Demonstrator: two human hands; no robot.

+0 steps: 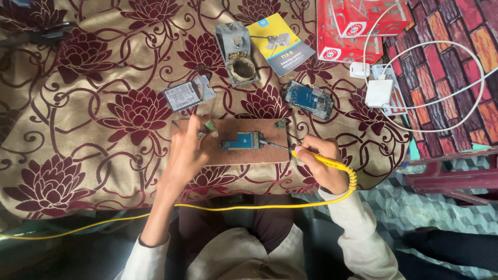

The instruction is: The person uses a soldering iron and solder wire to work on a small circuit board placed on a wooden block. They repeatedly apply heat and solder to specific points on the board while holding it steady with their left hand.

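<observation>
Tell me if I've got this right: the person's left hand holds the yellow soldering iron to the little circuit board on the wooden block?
Not quite: the head view shows the right hand holding the yellow soldering iron to the circuit board on the wooden block.

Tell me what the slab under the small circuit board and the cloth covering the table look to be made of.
Slab: seemingly wood or fibreboard, matte brown, flat, with square-cut edges. Cloth: woven fabric, golden ground with a slight sheen, dark red, apparently velvety flower patterns, and soft wrinkles. Circuit board: blue with metal parts.
</observation>
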